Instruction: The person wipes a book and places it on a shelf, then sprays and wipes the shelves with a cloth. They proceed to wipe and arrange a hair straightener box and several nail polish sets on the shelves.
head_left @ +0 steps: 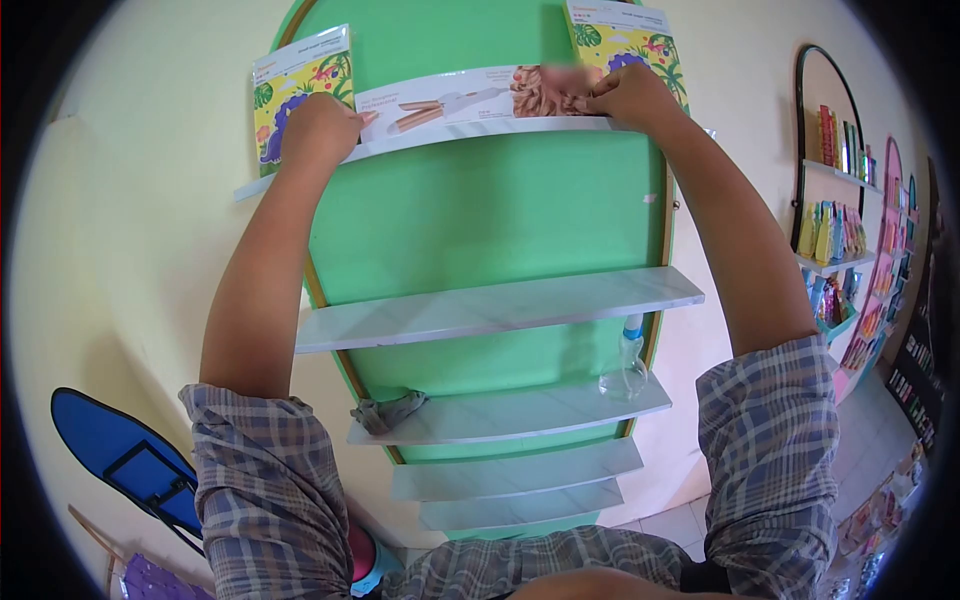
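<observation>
A long white hair straightener box [450, 104], printed with a styling iron and curly hair, stands on the top shelf [480, 131]. My left hand [322, 132] is closed at its left end, thumb and fingers against the edge. At the opposite end my right hand [637, 97] pinches the box's right edge. Behind my left hand stands a yellow dinosaur-print box [330, 72]. Another yellow dinosaur-print box [655, 60] is partly covered by my right hand.
Lower white shelves [500, 309] run down the green panel [480, 215]. One holds a grey cloth [388, 411] and a clear spray bottle [625, 372]. At right, an arched wall rack [840, 170] carries colourful products. A blue board [120, 450] leans at lower left.
</observation>
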Action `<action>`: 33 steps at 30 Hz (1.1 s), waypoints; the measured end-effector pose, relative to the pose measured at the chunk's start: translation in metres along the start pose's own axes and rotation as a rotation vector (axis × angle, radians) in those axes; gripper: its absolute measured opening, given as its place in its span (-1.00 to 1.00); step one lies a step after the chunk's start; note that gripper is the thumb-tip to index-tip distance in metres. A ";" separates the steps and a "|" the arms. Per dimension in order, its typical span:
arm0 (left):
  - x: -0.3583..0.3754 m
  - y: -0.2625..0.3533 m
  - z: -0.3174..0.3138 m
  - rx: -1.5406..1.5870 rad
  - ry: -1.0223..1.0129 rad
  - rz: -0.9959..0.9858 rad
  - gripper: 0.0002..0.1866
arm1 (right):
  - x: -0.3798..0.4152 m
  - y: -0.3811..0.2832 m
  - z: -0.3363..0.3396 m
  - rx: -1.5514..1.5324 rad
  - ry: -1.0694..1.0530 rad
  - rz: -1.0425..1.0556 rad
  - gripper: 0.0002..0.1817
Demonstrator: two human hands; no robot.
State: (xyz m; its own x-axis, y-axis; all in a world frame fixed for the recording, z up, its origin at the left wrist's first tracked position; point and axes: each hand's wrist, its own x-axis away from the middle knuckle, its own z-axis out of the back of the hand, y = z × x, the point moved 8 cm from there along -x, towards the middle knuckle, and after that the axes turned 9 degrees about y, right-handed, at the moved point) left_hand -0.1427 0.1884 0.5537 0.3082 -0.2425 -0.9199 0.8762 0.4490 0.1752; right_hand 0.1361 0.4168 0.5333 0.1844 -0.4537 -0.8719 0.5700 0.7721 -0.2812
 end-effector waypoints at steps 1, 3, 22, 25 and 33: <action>-0.001 -0.001 0.000 -0.028 0.006 0.001 -0.65 | 0.002 0.000 0.000 -0.036 -0.014 -0.002 -0.53; 0.000 0.003 0.001 -0.050 -0.004 0.015 -0.63 | 0.003 0.002 -0.001 -0.070 -0.028 -0.006 -0.54; 0.006 -0.005 0.005 -0.208 -0.057 0.128 -0.44 | -0.017 0.012 -0.022 0.175 -0.071 -0.019 -0.56; 0.010 -0.006 0.007 -0.154 -0.057 0.150 -0.46 | -0.030 0.024 -0.035 0.179 -0.084 0.003 -0.59; 0.011 -0.011 0.008 -0.128 -0.071 0.217 -0.47 | -0.011 -0.007 -0.027 0.340 -0.178 0.241 -0.66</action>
State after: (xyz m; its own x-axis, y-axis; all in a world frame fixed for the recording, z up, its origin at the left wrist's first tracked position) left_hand -0.1462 0.1743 0.5442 0.5128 -0.1869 -0.8379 0.7345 0.6008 0.3155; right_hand 0.1085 0.4279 0.5344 0.4621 -0.3708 -0.8056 0.7187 0.6888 0.0952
